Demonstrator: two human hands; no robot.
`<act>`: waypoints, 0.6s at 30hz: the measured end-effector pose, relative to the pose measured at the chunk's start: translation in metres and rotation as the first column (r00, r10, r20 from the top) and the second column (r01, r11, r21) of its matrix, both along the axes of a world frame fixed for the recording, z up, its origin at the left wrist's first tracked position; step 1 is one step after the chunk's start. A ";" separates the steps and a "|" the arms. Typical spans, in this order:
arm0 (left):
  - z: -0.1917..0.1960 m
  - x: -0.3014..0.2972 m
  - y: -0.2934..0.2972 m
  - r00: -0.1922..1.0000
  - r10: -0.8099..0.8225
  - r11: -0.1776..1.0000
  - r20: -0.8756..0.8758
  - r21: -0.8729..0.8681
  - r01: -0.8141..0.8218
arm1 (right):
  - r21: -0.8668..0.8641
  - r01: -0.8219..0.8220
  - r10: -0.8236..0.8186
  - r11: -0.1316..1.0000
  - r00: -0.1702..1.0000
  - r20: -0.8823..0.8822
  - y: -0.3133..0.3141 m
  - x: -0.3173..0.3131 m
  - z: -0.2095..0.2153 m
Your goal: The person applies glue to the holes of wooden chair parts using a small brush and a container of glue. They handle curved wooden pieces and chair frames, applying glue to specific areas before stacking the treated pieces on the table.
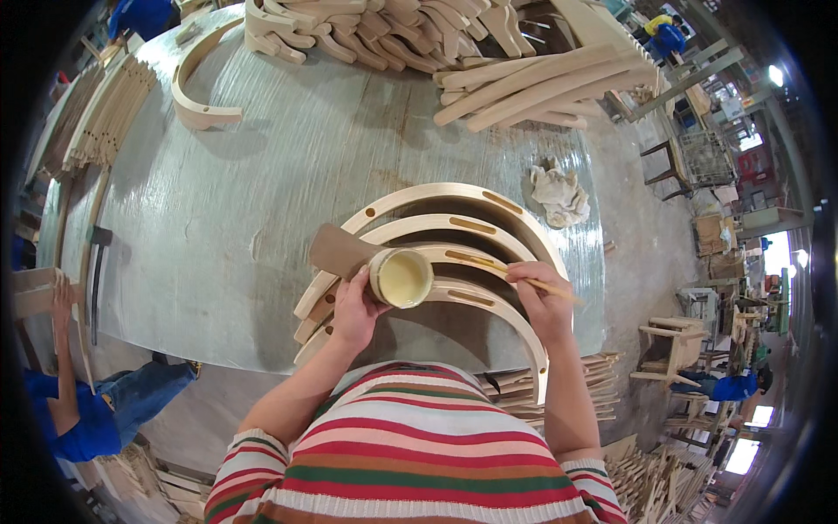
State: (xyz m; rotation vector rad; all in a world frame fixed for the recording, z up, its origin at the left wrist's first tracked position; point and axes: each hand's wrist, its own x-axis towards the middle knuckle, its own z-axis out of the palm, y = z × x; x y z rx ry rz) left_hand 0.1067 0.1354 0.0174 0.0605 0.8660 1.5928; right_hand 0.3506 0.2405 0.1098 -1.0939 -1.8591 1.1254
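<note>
My left hand [353,316] is closed round a small cup [403,278] of pale cream liquid that looks like glue. A flat brown piece [340,249] sticks out to the left beside the cup; whether it joins the cup, I cannot tell. In my right hand [543,304], the fingers pinch a thin wooden stick [557,290]. Its far end reaches the slot of a curved wooden piece [443,253] just right of the cup. Several such arched pieces [419,194] lie nested side by side under my hands, with slots along their edges and round holes near their ends.
A crumpled white cloth [559,194] lies on the plastic-covered table [218,262] at right. Piled curved wooden parts [375,35] and long slats [532,87] fill the back. One loose arch [183,92] lies far left. Another person [78,419] in blue stands at the left.
</note>
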 end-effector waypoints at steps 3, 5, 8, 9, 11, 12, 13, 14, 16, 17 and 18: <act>0.007 0.008 0.008 0.996 0.000 1.000 -0.087 -0.017 -0.001 | -0.139 0.073 -0.108 0.988 0.958 -0.264 -0.015 -0.001 0.003; 0.006 0.015 0.012 0.987 -0.005 1.000 -0.159 -0.022 0.002 | -0.180 0.101 -0.162 0.978 0.916 -0.367 -0.027 -0.006 0.016; 0.013 0.023 0.017 0.985 -0.047 0.999 -0.167 0.017 0.051 | -0.026 0.115 -0.117 0.993 0.974 -0.194 -0.034 -0.010 0.014; 0.016 0.026 0.018 0.983 -0.056 0.998 -0.175 0.032 0.062 | 0.026 0.110 -0.107 0.994 0.990 -0.089 -0.036 -0.008 0.011; 0.022 0.031 0.018 0.982 -0.057 0.997 -0.181 0.041 0.065 | -0.145 0.162 -0.183 0.976 0.972 -0.146 -0.038 -0.012 0.010; 0.025 0.032 0.018 0.981 -0.056 0.997 -0.184 0.046 0.065 | -0.274 0.183 -0.245 0.944 0.946 -0.212 -0.039 -0.013 0.007; 0.027 0.032 0.017 0.983 -0.066 0.996 -0.171 0.050 0.076 | -0.399 0.185 -0.307 0.898 0.913 -0.268 -0.039 -0.013 0.002; 0.029 0.033 0.017 0.985 -0.077 0.995 -0.156 0.057 0.087 | -0.465 0.164 -0.349 0.870 0.870 -0.347 -0.038 -0.009 -0.008; 0.032 0.034 0.016 0.990 -0.089 0.994 -0.106 0.046 0.095 | -0.578 0.066 -0.403 0.813 0.781 -0.478 -0.040 0.000 -0.023; 0.034 0.035 0.015 0.993 -0.091 0.995 -0.071 0.029 0.093 | -0.624 0.006 -0.432 0.781 0.727 -0.534 -0.041 0.003 -0.028; 0.035 0.036 0.014 0.995 -0.092 0.996 -0.036 0.012 0.092 | -0.637 -0.017 -0.442 0.771 0.705 -0.554 -0.044 0.007 -0.031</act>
